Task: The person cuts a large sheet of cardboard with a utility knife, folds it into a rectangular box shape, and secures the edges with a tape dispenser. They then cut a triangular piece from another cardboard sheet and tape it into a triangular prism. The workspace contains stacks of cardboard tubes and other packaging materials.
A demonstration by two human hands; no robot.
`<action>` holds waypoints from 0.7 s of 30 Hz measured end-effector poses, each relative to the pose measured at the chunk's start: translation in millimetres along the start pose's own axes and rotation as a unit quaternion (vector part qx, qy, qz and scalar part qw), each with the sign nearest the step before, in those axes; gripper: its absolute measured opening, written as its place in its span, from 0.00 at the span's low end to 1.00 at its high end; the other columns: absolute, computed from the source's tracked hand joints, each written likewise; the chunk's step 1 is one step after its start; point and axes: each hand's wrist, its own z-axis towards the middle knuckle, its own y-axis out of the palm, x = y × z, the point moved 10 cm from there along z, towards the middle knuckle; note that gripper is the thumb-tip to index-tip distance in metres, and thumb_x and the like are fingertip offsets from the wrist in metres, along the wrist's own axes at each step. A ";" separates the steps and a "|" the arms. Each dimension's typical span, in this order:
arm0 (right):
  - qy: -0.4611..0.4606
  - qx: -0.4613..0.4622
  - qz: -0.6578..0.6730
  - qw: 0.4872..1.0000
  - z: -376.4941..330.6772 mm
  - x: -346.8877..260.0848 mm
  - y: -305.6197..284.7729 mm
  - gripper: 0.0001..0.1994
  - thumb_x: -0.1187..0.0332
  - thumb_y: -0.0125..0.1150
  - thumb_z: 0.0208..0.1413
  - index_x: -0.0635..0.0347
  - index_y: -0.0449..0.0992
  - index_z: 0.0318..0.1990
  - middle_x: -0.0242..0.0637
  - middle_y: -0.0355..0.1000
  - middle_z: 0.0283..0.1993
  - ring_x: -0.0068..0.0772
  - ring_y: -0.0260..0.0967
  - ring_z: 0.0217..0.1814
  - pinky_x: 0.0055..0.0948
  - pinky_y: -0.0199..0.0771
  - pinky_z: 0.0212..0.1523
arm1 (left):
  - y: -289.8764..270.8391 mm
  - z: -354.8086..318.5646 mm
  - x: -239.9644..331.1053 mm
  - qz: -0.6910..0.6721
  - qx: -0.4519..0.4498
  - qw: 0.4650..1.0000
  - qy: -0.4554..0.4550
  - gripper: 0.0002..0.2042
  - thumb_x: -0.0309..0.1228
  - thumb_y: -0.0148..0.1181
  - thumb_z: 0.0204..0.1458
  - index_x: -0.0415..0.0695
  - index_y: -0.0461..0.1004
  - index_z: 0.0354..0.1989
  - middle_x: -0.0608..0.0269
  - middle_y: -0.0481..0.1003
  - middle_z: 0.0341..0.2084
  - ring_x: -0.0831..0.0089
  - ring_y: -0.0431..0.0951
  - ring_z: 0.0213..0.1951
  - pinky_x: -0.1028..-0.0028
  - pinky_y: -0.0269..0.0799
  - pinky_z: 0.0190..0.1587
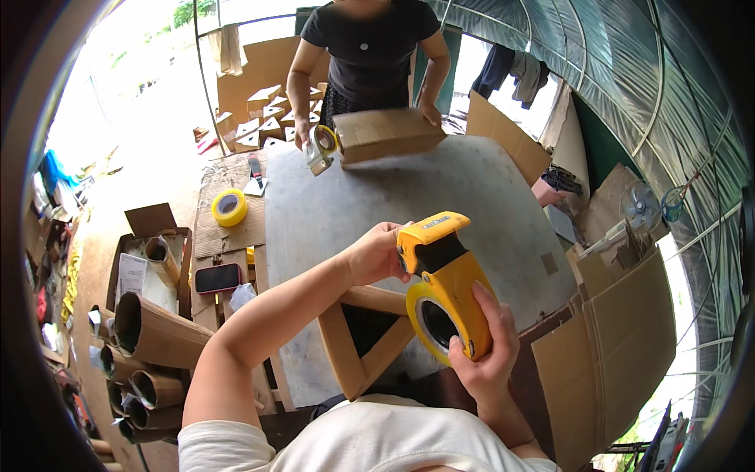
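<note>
A yellow tape dispenser [450, 271] with a black inner part and a roll of yellow tape [429, 322] is held above the table. My right hand [487, 346] is wrapped around its body, thumb near the roll's core. At the dispenser's front end, the fingers of my left hand [373, 253] are closed on its edge; whether they pinch the tape's end is hidden. Below, close to my body, a triangular cardboard tube [358, 346] stands at the near side of the grey table [314, 204], its dark open end facing up toward me.
Across the table a person holds a cardboard box [389, 135] and another tape dispenser [321, 149]. At left lie a yellow tape roll [229, 208], a scraper [255, 177] and a phone [218, 278]. Cardboard tubes [149, 330] stand lower left; large cardboard sheets [609, 346] lean at right.
</note>
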 end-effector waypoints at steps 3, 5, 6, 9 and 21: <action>-0.005 0.002 -0.005 1.000 -0.7 -0.5 -0.8 0.32 0.79 0.58 0.34 0.58 0.65 0.54 0.40 0.64 0.38 0.36 0.64 0.38 0.29 0.68 0.39 | -2.7 1.3 -2.0 -0.007 -0.040 0.999 0.002 0.12 0.32 0.50 0.55 0.35 0.72 0.42 0.59 0.76 0.30 0.72 0.78 0.28 0.74 0.77 0.27; 0.007 0.013 0.009 1.000 -2.6 1.6 -1.8 0.31 0.78 0.60 0.35 0.58 0.65 0.54 0.40 0.64 0.39 0.36 0.64 0.38 0.29 0.68 0.39 | -2.0 2.4 -4.3 0.009 -0.049 0.999 -0.001 0.12 0.31 0.49 0.55 0.35 0.72 0.41 0.58 0.76 0.30 0.72 0.78 0.29 0.73 0.78 0.28; 0.000 0.016 0.008 1.000 -2.6 0.3 -1.6 0.30 0.78 0.60 0.35 0.58 0.66 0.54 0.41 0.64 0.39 0.36 0.64 0.38 0.29 0.67 0.40 | -3.9 3.0 -4.4 0.007 -0.045 0.999 -0.002 0.12 0.31 0.50 0.55 0.35 0.72 0.41 0.58 0.76 0.31 0.71 0.78 0.29 0.72 0.78 0.28; -0.008 0.018 0.008 1.000 -3.4 -0.3 0.2 0.29 0.76 0.62 0.37 0.59 0.65 0.53 0.40 0.64 0.40 0.35 0.64 0.40 0.29 0.66 0.42 | -10.1 3.2 -7.2 -0.012 -0.026 0.999 -0.017 0.12 0.32 0.50 0.55 0.35 0.72 0.42 0.56 0.76 0.31 0.70 0.79 0.29 0.71 0.78 0.30; -0.014 0.034 0.037 0.999 -4.8 7.6 -2.2 0.28 0.77 0.62 0.37 0.60 0.67 0.52 0.40 0.65 0.40 0.36 0.64 0.39 0.30 0.65 0.42 | 6.0 0.3 -15.8 -0.024 -0.081 0.994 -0.073 0.11 0.28 0.57 0.50 0.34 0.71 0.39 0.56 0.76 0.28 0.72 0.77 0.27 0.74 0.77 0.31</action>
